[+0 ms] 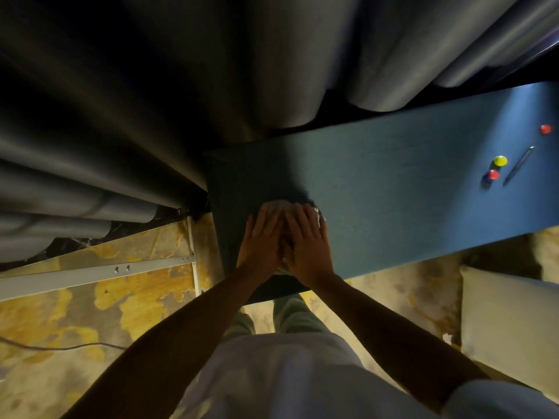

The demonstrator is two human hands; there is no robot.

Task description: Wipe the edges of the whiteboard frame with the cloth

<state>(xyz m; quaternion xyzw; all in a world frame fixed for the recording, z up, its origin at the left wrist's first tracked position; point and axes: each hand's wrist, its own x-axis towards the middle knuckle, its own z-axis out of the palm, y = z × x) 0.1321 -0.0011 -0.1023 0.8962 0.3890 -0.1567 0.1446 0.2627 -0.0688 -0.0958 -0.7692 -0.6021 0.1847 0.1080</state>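
dim grey curtains (127, 122) hang close behind a dark blue table (393, 182), and the floor (90, 313) below is blotched yellow. my left hand (261, 243) and right hand (307, 241) lie flat, side by side and touching, pressing a pale cloth (317, 214) onto the table near its left end. neither grip is curled round the cloth; both are spread open with palms down, so the cloth is pinned, not clutched, and only slivers of it show past my fingertips.

no whiteboard frame is clearly in sight. a white metal bar (96, 275) with a crossing strut at the lower left may belong to it, but i cannot tell.

risks as i judge them: with flat palms the cloth could slip off the near table edge when i lift away. turning left, my elbow may snag the curtains, which are just beside the table's corner. a thin cable (60, 347) trails on the floor to my left, a trip hazard.

open room lies rightward along the table, until the red (493, 174) and yellow (500, 160) discs and a pen (518, 165), well apart from me.
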